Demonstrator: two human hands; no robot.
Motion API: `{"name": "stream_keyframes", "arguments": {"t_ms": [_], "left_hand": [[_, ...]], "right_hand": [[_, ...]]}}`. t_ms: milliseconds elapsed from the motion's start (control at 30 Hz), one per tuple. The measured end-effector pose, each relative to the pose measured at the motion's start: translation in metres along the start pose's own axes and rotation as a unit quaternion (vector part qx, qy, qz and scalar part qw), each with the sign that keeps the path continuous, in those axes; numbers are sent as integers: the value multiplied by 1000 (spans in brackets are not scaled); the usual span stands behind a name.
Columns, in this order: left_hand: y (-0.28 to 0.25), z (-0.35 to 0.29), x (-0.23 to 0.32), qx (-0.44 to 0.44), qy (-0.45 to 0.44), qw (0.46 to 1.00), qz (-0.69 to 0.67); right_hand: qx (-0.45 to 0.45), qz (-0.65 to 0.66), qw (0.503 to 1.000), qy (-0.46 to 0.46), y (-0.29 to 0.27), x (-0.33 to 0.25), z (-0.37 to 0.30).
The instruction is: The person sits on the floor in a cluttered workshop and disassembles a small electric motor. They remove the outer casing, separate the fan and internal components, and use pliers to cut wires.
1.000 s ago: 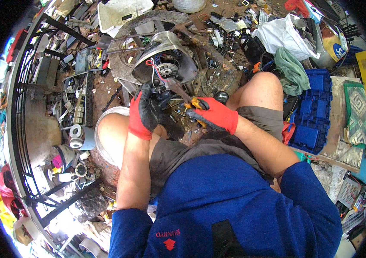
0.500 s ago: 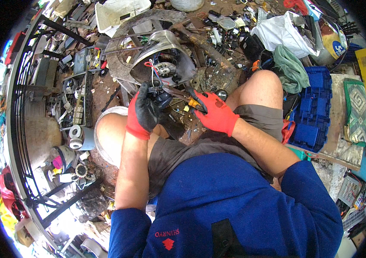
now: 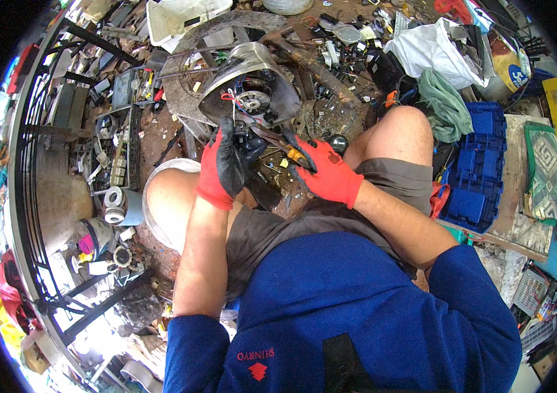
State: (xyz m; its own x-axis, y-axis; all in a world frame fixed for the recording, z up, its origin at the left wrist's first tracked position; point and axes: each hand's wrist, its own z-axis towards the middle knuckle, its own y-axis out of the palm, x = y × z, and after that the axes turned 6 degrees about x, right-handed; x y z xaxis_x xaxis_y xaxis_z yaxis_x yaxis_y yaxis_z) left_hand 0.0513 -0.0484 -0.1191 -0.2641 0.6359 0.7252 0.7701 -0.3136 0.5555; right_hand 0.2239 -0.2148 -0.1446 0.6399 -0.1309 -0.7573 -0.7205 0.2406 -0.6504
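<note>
In my right hand [image 3: 324, 167], in a red glove with dark fingertips, is a pair of pliers [image 3: 297, 156] with orange-yellow handles; its long metal jaws reach left. My left hand [image 3: 223, 164], in a red and black glove, is closed around a small dark part [image 3: 247, 141] that the jaws meet; the fingers cover much of it. Just beyond stands a round metal motor housing [image 3: 285, 98], open toward me. Inside sit a silver hub [image 3: 253, 101] and red, white and blue wires [image 3: 231, 97], which run down toward my left hand.
A white tub [image 3: 183, 19] lies beyond the housing. To the right are a blue plastic crate [image 3: 481, 167], a green cloth [image 3: 442, 105] and a white sack [image 3: 432, 52]. A black metal rack [image 3: 33, 196] stands left. Scrap parts [image 3: 118, 141] litter the ground.
My left hand has turned slightly, its fingers now more upright. The pliers stay at the dark part, with my right hand almost unmoved.
</note>
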Motion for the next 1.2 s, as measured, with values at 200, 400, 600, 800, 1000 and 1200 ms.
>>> {"name": "stream_keyframes", "arguments": {"t_ms": [200, 400, 600, 800, 1000, 1200], "left_hand": [[3, 1, -1, -38, -15, 998, -42], [7, -1, 0, -5, 48, 996, 75], [4, -1, -3, -33, 36, 999, -3], [9, -1, 8, -125, -21, 987, -103], [7, -9, 9, -69, -24, 994, -77], [20, -16, 13, -3, 38, 994, 103]], "right_hand": [[51, -66, 996, -24, -9, -10, 4], [7, 61, 997, 49, -3, -9, 10], [-67, 215, 964, 140, -20, -25, 14], [-80, 306, 946, 73, -9, 4, 14], [-23, 149, 986, 76, -11, 2, 8], [17, 32, 999, 24, -23, -8, 7]]}}
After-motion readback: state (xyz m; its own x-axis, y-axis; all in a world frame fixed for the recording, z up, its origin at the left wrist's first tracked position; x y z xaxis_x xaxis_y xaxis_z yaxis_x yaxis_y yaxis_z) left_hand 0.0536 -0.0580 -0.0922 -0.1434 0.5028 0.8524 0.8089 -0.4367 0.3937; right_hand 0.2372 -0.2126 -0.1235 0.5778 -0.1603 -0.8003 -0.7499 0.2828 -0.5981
